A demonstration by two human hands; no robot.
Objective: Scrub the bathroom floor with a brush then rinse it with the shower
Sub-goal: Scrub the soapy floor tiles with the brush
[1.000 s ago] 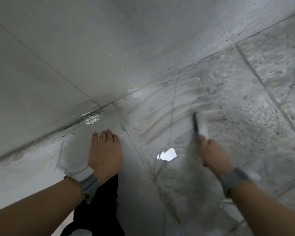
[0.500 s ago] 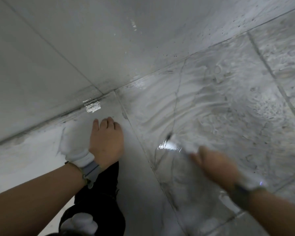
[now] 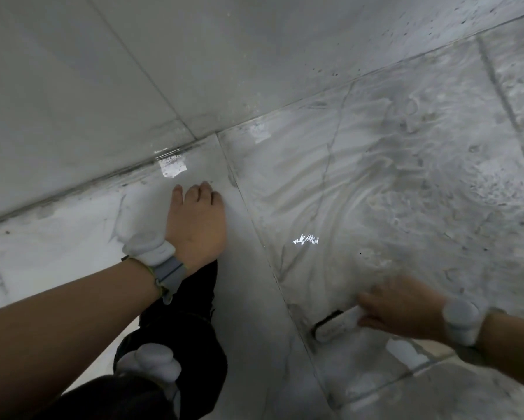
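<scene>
Head view: pale grey marbled floor tiles, wet and streaked with soapy swirls, meet a grey tiled wall along a dark grout line that runs from the left edge up toward the upper right corner. The right hand is low on the floor near the right edge, its grip curled round the handle of a white plastic scrubbing brush with dark bristles; the brush head lies on the wet tile just beside a grout joint, bristles down. The left hand rests flat on a drier tile close to the wall, fingers straight and together, holding nothing. Each wrist carries a white device on a grey strap. A black trouser leg lies under the left forearm, with another white device on it near the bottom edge. Bright reflections of light sit on the wet floor by the wall line and between the hands.
</scene>
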